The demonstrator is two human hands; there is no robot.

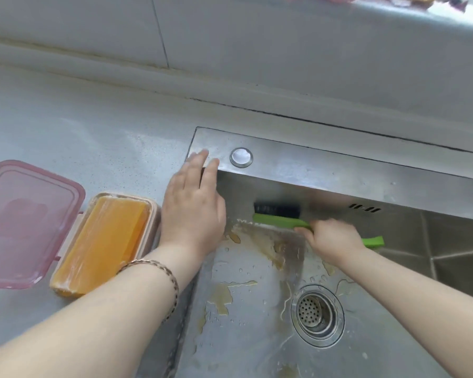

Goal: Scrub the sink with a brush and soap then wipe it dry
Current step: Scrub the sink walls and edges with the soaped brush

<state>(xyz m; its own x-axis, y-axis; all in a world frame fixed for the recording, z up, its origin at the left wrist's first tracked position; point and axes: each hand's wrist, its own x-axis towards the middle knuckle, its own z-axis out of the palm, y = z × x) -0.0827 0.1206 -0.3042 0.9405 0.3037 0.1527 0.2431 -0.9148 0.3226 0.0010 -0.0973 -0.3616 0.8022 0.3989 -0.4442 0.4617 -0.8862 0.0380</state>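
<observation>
While the right hand (332,241) grips the green brush (281,221) against the sink (325,170) back wall, scrubbing looks only partway: brownish smears sit all around the drain (316,313), wiping's not started. Left hand (193,211) rests flat, fingers spread, on the sink's left rim. Soap (104,244) sits just left, so that side's tight; right of the drain looks open.

1. We've got a grey speckled countertop (93,137) running up to the tiled wall.
2. Sitting on it: an open soap box (150,214) holding an orange soap bar (104,241), its pink lid (25,222) flipped out flat leftwards.
</observation>
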